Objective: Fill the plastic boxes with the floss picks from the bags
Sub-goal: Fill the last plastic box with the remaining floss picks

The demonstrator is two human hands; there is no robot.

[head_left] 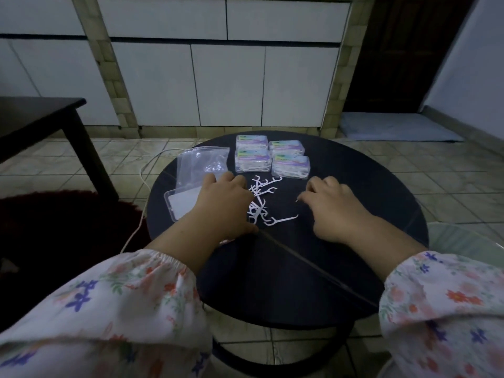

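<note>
Loose white floss picks (pixel 263 205) lie in a heap at the middle of the round black table (pixel 286 268). My left hand (pixel 226 205) rests palm down on the heap's left side, fingers bent over it. My right hand (pixel 332 208) is to the right of the heap, fingers curled, and a thin white pick tip shows at its thumb and forefinger. Four closed plastic boxes (pixel 272 156), full of picks, stand in two rows behind the heap. An open clear box (pixel 178 204) lies partly under my left hand. Clear bags (pixel 199 165) lie behind the open box.
A white cable (pixel 141 181) runs off the table's left side to the tiled floor. A dark table (pixel 41 115) stands at the left, with a dark red rug (pixel 54 219) below it. A pale green chair edge (pixel 463 241) shows at the right.
</note>
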